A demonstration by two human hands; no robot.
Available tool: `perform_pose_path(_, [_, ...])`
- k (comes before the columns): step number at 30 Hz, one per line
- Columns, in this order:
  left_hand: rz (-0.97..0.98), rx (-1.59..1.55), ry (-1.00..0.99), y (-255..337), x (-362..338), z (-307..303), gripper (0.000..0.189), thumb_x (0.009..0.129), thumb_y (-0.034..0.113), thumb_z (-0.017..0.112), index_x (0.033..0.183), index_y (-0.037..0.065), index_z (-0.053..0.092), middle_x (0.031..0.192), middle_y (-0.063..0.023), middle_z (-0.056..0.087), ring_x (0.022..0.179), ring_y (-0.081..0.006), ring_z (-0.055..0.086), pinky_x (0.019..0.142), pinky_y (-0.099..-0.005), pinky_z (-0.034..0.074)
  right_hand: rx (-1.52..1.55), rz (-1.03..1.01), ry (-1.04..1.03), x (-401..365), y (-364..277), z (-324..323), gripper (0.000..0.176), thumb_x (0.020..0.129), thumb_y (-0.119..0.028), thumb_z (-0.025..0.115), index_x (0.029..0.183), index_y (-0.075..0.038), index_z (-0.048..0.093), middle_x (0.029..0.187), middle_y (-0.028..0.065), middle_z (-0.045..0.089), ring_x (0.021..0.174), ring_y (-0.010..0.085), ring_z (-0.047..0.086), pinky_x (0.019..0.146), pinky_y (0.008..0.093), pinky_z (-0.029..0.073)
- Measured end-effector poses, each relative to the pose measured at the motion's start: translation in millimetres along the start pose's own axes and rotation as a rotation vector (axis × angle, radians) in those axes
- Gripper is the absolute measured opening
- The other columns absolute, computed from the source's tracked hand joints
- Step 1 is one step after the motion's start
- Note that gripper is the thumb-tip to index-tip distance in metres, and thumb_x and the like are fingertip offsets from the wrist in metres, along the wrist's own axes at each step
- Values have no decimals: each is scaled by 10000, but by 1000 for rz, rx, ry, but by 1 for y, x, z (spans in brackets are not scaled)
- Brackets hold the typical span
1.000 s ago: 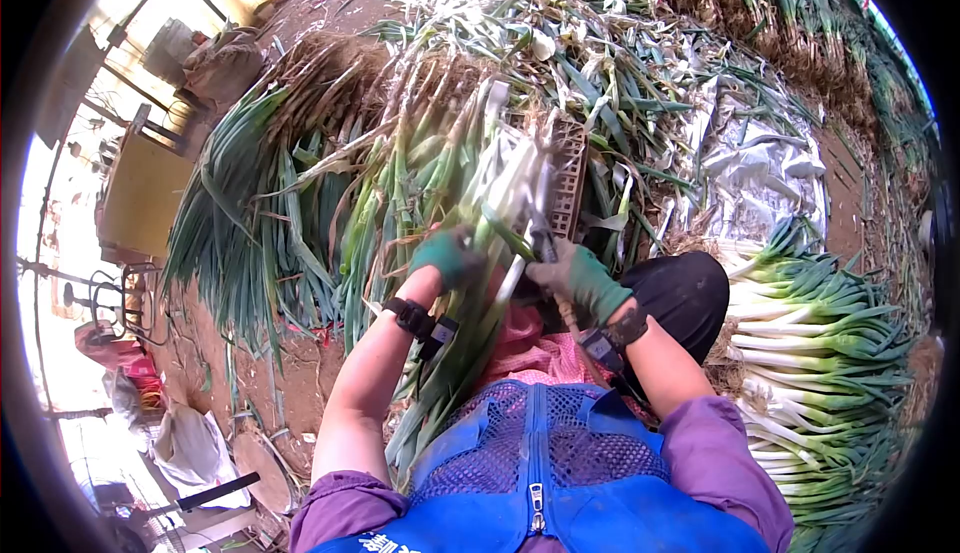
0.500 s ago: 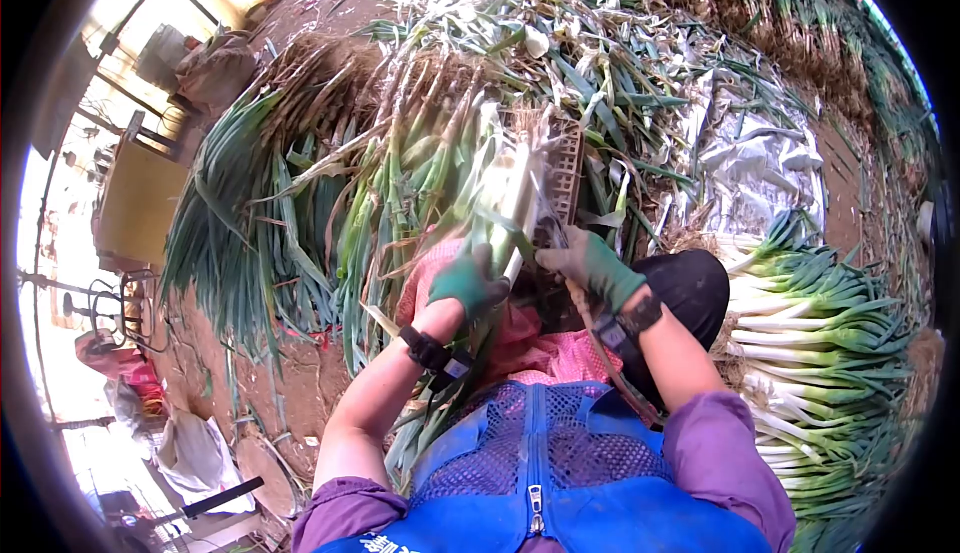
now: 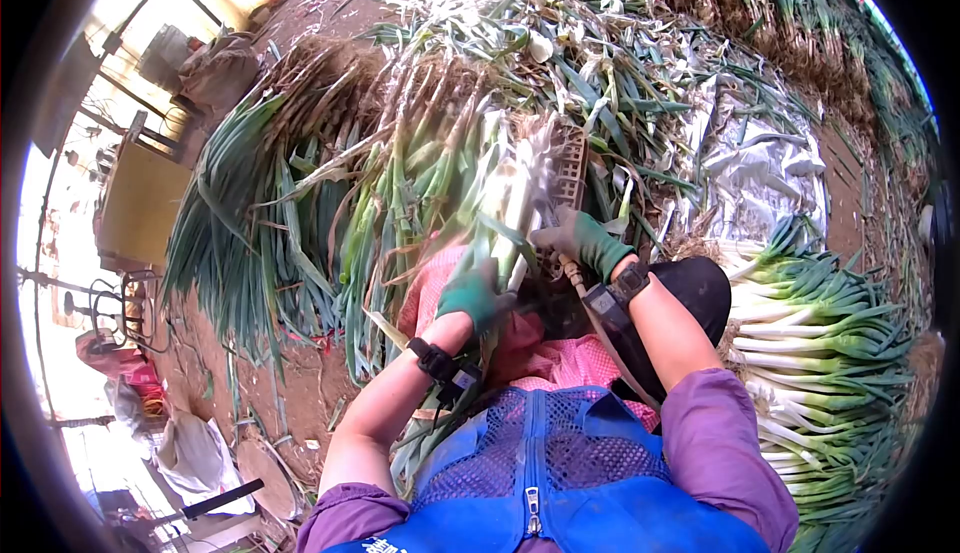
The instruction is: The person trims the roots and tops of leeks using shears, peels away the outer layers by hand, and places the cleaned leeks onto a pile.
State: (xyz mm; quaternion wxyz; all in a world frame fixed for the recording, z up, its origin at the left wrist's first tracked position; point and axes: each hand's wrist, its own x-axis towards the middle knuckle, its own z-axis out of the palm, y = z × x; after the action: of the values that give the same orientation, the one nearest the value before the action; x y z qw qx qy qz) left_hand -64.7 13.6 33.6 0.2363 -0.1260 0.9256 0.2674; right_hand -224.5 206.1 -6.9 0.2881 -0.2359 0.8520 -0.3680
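Note:
A pale leek stands in front of me, its roots pointing away and its outline blurred. My left hand, in a green glove, is closed around the leek's lower, leafy end. My right hand, also gloved, is closed beside the stalk on the end of a hose that runs down to my lap. The tip of what it holds is dark and smeared. Behind the stalk is a beige plastic crate, partly covered. Untrimmed leeks lie to the left with roots facing away.
Cleaned leeks lie in a row at my right, white ends toward me. Leaf scraps cover the ground ahead, near a white plastic sheet. More leeks are piled at the far right. A yellow board stands at the left.
My left hand has shifted slightly down toward me. My right hand has moved up a little beside the stalk, and the hose has shifted with it.

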Motion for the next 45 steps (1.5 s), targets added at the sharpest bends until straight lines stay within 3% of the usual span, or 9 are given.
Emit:
perform_pose_path(5, [35, -100, 60, -12, 5, 10, 702, 819, 400, 707, 1377, 25, 504, 1065, -198, 707, 959, -325, 701, 843, -406, 542, 243, 155, -25, -6, 1, 1, 555, 764, -426, 710, 1040, 54, 680, 869, 227, 697, 820, 302, 692, 753, 381, 542])
perform_pose_path(8, [88, -793, -101, -48, 23, 15, 494, 904, 227, 711, 1332, 25, 569, 1071, -43, 677, 887, -129, 635, 784, -279, 531, 303, 82, -53, -22, 7, 12, 467, 789, -365, 723, 1028, 32, 669, 843, 156, 687, 681, 221, 671, 640, 346, 543])
perform_pose_path(11, [708, -381, 112, -75, 25, -4, 440, 922, 277, 695, 1277, 29, 613, 1066, -52, 683, 932, -127, 637, 815, -280, 527, 417, 105, -60, -37, 4, 13, 418, 821, -328, 725, 1044, 19, 654, 837, 101, 676, 640, 181, 660, 599, 325, 545])
perform_pose_path(15, [28, -522, -347, -46, 14, -16, 577, 888, 479, 723, 1216, 8, 658, 1034, -66, 696, 901, -124, 635, 818, -291, 518, 553, 166, 0, -49, -6, 14, 428, 851, -324, 718, 1086, 23, 632, 844, 83, 672, 637, 165, 652, 605, 318, 545])
perform_pose_path(19, [-2, -224, -405, -24, 23, -51, 613, 851, 641, 691, 958, 42, 766, 794, -65, 695, 704, -132, 621, 673, -286, 500, 494, 233, -3, -74, -6, 12, 420, 868, -325, 712, 1087, 22, 623, 831, 71, 661, 649, 152, 645, 598, 313, 532])
perform_pose_path(24, [-11, -333, 400, -87, 91, -87, 422, 904, 418, 685, 1126, 62, 729, 940, -73, 755, 827, -144, 682, 780, -291, 538, 526, 320, 35, -100, 10, 12, 415, 863, -333, 726, 1060, 14, 614, 792, 48, 628, 658, 144, 630, 618, 300, 520])
perform_pose_path(29, [-456, -197, 715, -183, 178, -102, 499, 842, 344, 634, 1278, 104, 649, 1214, -262, 661, 1187, -402, 624, 991, -467, 498, 638, 279, 23, -93, 20, 20, 490, 864, -308, 749, 1181, 22, 575, 832, 43, 620, 682, 132, 617, 638, 292, 520])
perform_pose_path(34, [-267, -967, 1235, -356, 272, -68, 151, 818, 18, 626, 941, 103, 642, 744, -33, 596, 658, -150, 531, 601, -314, 469, 729, 206, -476, -86, -69, 0, 434, 869, -222, 759, 1188, 14, 583, 893, 48, 632, 754, 133, 649, 704, 283, 534])
perform_pose_path(45, [-166, -614, 1256, -300, 183, -166, 226, 855, 195, 636, 983, 34, 730, 859, -138, 737, 759, -210, 678, 736, -355, 536, 756, 231, -750, -27, -107, 18, 381, 891, -279, 724, 1094, 33, 641, 918, 84, 689, 727, 168, 677, 703, 288, 559])
